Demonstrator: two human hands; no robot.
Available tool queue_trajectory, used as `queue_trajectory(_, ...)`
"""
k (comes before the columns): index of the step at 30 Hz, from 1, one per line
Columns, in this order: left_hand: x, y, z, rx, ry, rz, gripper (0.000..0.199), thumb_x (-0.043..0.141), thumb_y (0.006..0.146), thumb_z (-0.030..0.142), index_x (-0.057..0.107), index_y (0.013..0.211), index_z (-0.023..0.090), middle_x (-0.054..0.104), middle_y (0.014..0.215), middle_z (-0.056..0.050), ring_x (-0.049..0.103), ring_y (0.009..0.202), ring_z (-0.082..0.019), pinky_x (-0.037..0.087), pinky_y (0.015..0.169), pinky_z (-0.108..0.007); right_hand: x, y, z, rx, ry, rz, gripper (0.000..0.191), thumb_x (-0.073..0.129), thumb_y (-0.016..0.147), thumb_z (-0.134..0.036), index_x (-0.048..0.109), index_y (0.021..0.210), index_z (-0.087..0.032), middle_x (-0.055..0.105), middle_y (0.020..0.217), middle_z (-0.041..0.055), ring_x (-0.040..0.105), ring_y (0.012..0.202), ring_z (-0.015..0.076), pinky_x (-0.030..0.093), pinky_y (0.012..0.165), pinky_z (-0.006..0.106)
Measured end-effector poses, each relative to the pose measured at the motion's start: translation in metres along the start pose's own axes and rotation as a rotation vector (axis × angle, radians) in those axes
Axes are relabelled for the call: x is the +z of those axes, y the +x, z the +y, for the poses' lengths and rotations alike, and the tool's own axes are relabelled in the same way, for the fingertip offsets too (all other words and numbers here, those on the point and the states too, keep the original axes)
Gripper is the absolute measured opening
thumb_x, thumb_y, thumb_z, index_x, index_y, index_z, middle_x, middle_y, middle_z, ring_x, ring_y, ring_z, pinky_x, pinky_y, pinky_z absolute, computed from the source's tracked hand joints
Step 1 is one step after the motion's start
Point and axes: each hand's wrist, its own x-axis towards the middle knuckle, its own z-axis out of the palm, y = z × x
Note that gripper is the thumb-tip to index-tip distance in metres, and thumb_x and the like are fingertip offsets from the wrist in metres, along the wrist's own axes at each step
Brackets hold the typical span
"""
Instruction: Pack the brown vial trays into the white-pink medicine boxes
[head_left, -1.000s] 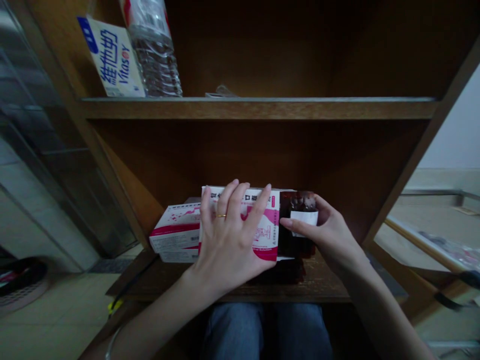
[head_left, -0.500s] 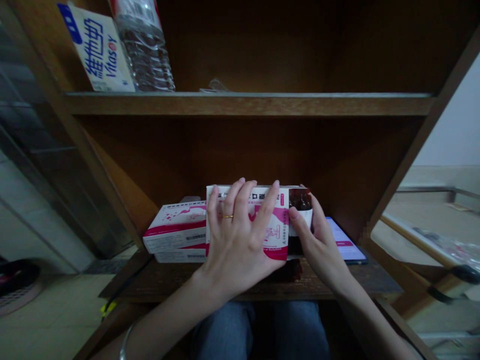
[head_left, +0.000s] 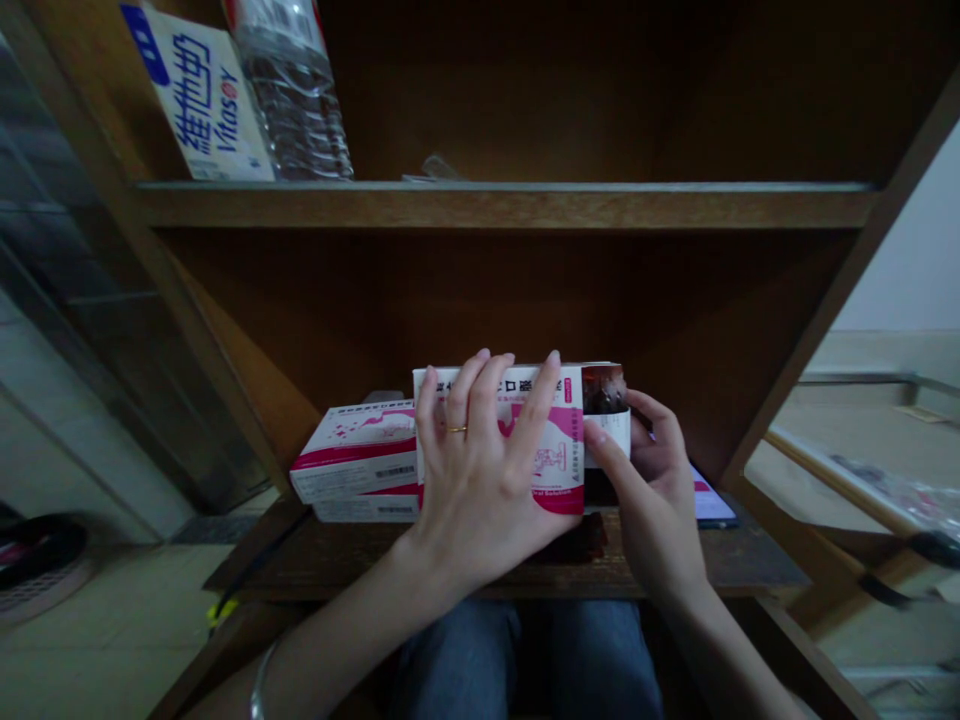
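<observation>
Pink-and-white carton [head_left: 561, 435] stood upright over the tabletop [head_left: 330, 562], directly behind the left fingers [head_left: 487, 400], which spread across its printed face and hooked over its top edge, grasping it. A brown bottle [head_left: 602, 388] showed at its open end, where the right fingers [head_left: 616, 468] curled close; whether they pinched it or merely rested there, I couldn't tell. I judged the card light and stiff but easily crushed, and the bottle, if glass, heavier, slippery and breakable, best held by its white band [head_left: 619, 437] while a palm steadied the carton's broad face. To the left fingers' left sat stacked cartons [head_left: 360, 435]; just beyond the right fingers a lit screen [head_left: 711, 502] lay on the dark, worn wood. Higher than all the fingers, a shelf [head_left: 510, 208] bore a drink carton [head_left: 206, 95] and a clear bottle [head_left: 296, 115]; a tiled floor [head_left: 127, 620] showed dimly, low and left of them.
</observation>
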Motion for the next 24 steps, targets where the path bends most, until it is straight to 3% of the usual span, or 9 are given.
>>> queue_trajectory(4, 0.006, 0.006, 0.002, 0.005, -0.002, 0.036, 0.089, 0.070, 0.072, 0.054, 0.042, 0.148, 0.017, 0.049, 0.141, -0.021, 0.043, 0.135, -0.039, 0.018, 0.118, -0.057, -0.001, 0.005, -0.002, -0.043, -0.019, 0.023, 0.040, 0.075, 0.082, -0.040, 0.054, 0.112, -0.025, 0.071, 0.109, 0.0050, 0.068, 0.099, 0.0207, 0.054, 0.087, 0.034)
queue_trajectory(10, 0.016, 0.016, 0.006, 0.055, 0.007, 0.068, 0.085, 0.066, 0.077, 0.057, 0.043, 0.148, 0.018, 0.049, 0.142, -0.020, 0.042, 0.136, -0.039, 0.017, 0.118, -0.057, -0.017, 0.010, 0.007, -0.107, -0.142, 0.032, 0.034, 0.062, 0.089, -0.042, 0.065, 0.119, -0.027, 0.066, 0.121, 0.0052, 0.062, 0.114, 0.0233, 0.050, 0.097, 0.036)
queue_trajectory(13, 0.020, 0.017, 0.007, 0.076, 0.008, 0.063, 0.082, 0.066, 0.079, 0.053, 0.042, 0.149, 0.018, 0.050, 0.141, -0.020, 0.042, 0.136, -0.039, 0.018, 0.118, -0.058, -0.026, 0.012, 0.014, -0.069, -0.148, -0.019, 0.037, 0.062, 0.089, -0.042, 0.067, 0.123, -0.030, 0.066, 0.128, 0.0038, 0.060, 0.120, 0.0244, 0.048, 0.102, 0.039)
queue_trajectory(18, 0.026, 0.013, 0.005, 0.115, 0.047, 0.076, 0.076, 0.062, 0.083, 0.053, 0.043, 0.148, 0.019, 0.051, 0.140, -0.020, 0.043, 0.136, -0.037, 0.018, 0.118, -0.057, -0.026, 0.010, 0.013, 0.006, -0.018, -0.055, 0.033, 0.072, 0.084, -0.034, 0.068, 0.117, -0.028, 0.073, 0.118, 0.0032, 0.066, 0.111, 0.0214, 0.052, 0.098, 0.038)
queue_trajectory(21, 0.028, 0.012, 0.004, 0.129, 0.073, 0.080, 0.073, 0.063, 0.084, 0.050, 0.044, 0.148, 0.020, 0.052, 0.141, -0.019, 0.043, 0.137, -0.036, 0.017, 0.118, -0.057, -0.023, 0.009, 0.010, 0.019, -0.038, -0.027, 0.026, 0.075, 0.081, -0.032, 0.071, 0.105, -0.024, 0.075, 0.107, 0.0047, 0.070, 0.101, 0.0211, 0.056, 0.093, 0.037)
queue_trajectory(24, 0.028, 0.012, 0.003, 0.112, 0.060, 0.071, 0.075, 0.065, 0.083, 0.051, 0.044, 0.148, 0.021, 0.051, 0.141, -0.018, 0.043, 0.137, -0.038, 0.017, 0.119, -0.058, -0.027, 0.008, 0.008, 0.003, -0.098, -0.074, 0.026, 0.073, 0.082, -0.031, 0.072, 0.107, -0.025, 0.073, 0.111, 0.0058, 0.068, 0.103, 0.0221, 0.055, 0.093, 0.039)
